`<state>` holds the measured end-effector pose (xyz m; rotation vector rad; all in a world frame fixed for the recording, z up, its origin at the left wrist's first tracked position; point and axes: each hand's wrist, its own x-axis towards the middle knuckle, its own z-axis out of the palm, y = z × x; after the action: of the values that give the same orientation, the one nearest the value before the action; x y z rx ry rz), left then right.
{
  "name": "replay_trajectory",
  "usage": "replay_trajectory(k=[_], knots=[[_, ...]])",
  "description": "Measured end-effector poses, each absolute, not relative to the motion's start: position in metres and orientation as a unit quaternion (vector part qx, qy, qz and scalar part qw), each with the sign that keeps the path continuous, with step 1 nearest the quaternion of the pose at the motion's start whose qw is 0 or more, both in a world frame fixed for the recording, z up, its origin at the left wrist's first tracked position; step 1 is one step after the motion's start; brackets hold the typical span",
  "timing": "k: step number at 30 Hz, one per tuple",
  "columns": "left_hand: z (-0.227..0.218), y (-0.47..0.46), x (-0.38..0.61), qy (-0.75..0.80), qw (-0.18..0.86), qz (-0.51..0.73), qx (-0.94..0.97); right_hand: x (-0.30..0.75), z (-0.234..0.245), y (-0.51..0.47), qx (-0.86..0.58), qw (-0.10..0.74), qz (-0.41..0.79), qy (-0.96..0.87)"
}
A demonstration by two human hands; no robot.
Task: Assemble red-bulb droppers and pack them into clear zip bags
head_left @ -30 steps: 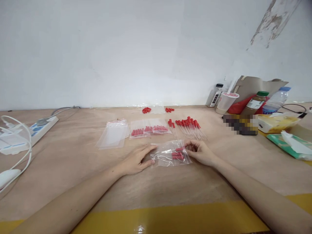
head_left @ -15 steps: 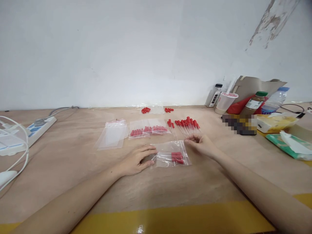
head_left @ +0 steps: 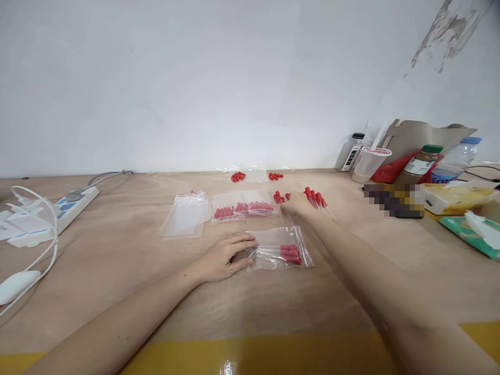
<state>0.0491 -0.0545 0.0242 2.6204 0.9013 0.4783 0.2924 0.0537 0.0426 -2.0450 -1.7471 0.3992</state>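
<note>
My left hand (head_left: pixel 225 255) lies flat on the table, fingers together on the left end of a clear zip bag (head_left: pixel 282 249) that holds a few red-bulbed droppers. My right hand (head_left: pixel 297 204) reaches forward over a loose row of red-bulbed droppers (head_left: pixel 316 200) and covers the middle of it; its fingers are curled down onto them, and whether it grips one is hidden. Behind the bag lie filled bags of droppers (head_left: pixel 242 207) and a stack of empty zip bags (head_left: pixel 186 217).
Small red bulbs (head_left: pixel 238 176) lie near the wall. A power strip (head_left: pixel 58 210) with white cables and a white mouse (head_left: pixel 15 285) sit at the left. Bottles, a cup (head_left: pixel 367 162), a brown paper bag and tissue packs (head_left: pixel 466 225) crowd the right.
My right hand left the bag's right end and moved forward onto the loose droppers. The left hand has stayed on the bag.
</note>
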Motion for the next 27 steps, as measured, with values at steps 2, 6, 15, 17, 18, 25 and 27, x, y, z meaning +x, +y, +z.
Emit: replay_trajectory(k=[2,6,15,17,18,25,27], knots=[[0.024,-0.054,0.049,0.314,0.165,0.170,0.919,0.292,0.046,0.056,-0.741,0.200,0.152,-0.623],[0.024,-0.054,0.050,0.315,0.168,0.167,0.919,0.298,0.054,0.051,-0.742,0.193,0.158,-0.622],[0.022,-0.054,0.049,0.312,0.169,0.179,0.917,0.348,0.040,-0.003,-0.603,0.487,0.274,-0.570],[0.023,-0.054,0.049,0.313,0.165,0.179,0.918,0.357,0.035,-0.019,-0.568,0.568,0.307,-0.510],[0.023,-0.054,0.049,0.315,0.162,0.176,0.918,0.360,0.033,-0.026,-0.557,0.601,0.306,-0.485],[0.023,-0.054,0.049,0.317,0.160,0.172,0.919,0.359,0.009,-0.040,-0.544,0.635,0.357,-0.416],[0.023,-0.054,0.049,0.317,0.159,0.174,0.919,0.349,0.005,-0.043,-0.527,0.629,0.415,-0.393]])
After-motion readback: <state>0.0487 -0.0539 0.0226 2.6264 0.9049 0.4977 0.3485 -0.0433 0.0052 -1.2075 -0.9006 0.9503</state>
